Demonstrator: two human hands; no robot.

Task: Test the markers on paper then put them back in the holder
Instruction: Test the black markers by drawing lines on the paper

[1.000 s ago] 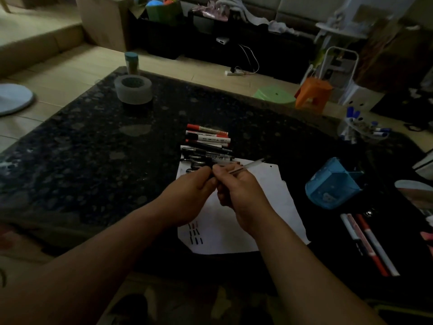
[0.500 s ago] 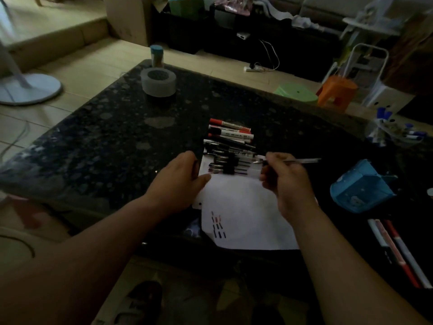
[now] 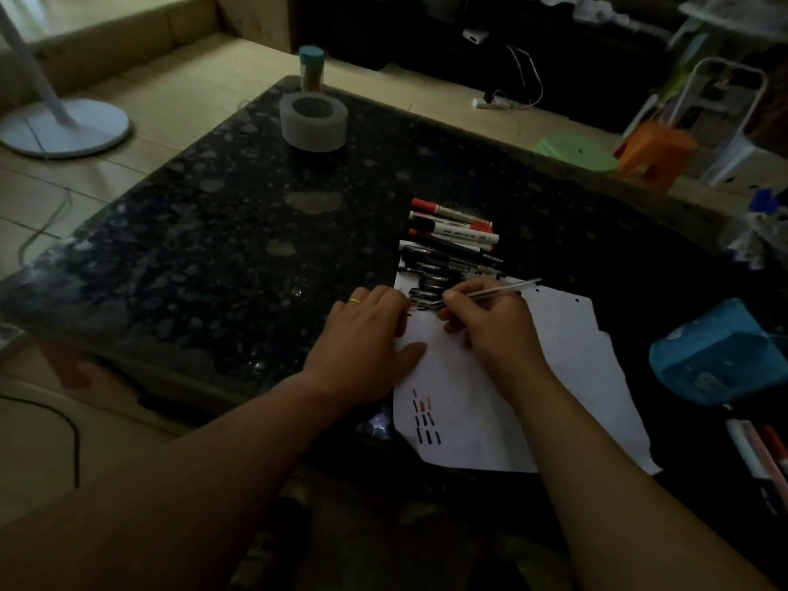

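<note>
Right hand (image 3: 490, 330) has lowered its gripped pen (image 3: 494, 290) to paper (image 3: 575, 377) on the speckled table (image 3: 213, 249), left hand (image 3: 362, 334) flat.

Single head-worn wide-angle view, facing forward and steeply down. Both forearms enter from the lower edge and converge near frame centre, close to the lens, where the left hand (image 3: 366, 334) lies flat on the paper (image 3: 511, 398) and the right hand (image 3: 490, 330) grips a pen (image 3: 503, 288). The dark speckled surface (image 3: 213, 249) fills the middle band, its far corner toward the top. The floor (image 3: 170, 91) shows beyond it and at left. The exposure is dim.
</note>
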